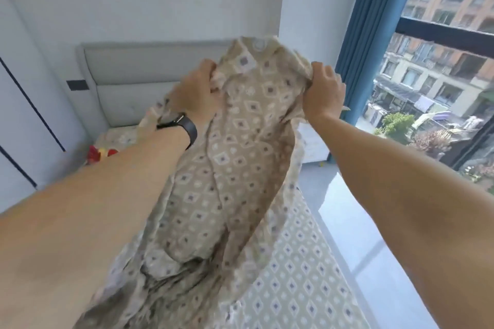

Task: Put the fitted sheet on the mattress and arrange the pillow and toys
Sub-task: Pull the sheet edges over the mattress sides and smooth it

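Bare forearms raised, left hand (196, 92) and right hand (324, 91) gripping crumpled diamond-print beige sheet (230, 157)

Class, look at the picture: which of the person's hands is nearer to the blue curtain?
Right. The right hand grips the sheet just beside the blue curtain; the left hand grips it farther away, toward the headboard.
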Demonstrator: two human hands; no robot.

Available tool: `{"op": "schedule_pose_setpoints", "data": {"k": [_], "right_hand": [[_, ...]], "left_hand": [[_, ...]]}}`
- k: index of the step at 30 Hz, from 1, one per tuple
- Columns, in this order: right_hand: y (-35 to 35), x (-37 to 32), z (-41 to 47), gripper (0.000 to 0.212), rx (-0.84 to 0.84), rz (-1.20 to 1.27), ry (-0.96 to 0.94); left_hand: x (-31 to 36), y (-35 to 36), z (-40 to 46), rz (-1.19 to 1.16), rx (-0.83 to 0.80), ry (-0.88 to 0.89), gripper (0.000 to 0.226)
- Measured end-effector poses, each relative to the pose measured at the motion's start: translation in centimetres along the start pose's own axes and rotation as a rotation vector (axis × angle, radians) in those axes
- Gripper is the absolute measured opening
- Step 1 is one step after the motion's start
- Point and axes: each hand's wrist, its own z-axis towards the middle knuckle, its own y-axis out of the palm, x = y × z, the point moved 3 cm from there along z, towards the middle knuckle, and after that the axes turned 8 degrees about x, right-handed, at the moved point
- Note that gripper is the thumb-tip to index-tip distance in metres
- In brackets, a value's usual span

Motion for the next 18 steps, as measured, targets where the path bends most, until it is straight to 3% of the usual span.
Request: {"op": "schedule_pose_setpoints", "data": {"k": [4,9,13,18], "right_hand": [[1.4,5.2,-5.9,0.034,-0.319,-0.328,-0.130],[0.9,14.3,-17.1,0.034,-0.873,-0.621,-0.150],[-1.8,19.7,-25.9,0.017,-1.036,-0.744,-0.094],[-5.5,25.6,-35.4,0.022,-1.310,-0.896,0.050]], "left_hand": [[-2.1,5.0,-10.7,-0.117,-0.563,0.012,0.014],[-6.1,8.5,-22.0,-0.067,-1.025,-0.143,0.019],[-4.7,9.5,-30.2,-0.122,-1.257,-0.184,0.014],[-0.2,10.6,-39.4,-0.112,-1.518,-0.009,0.013]]}}
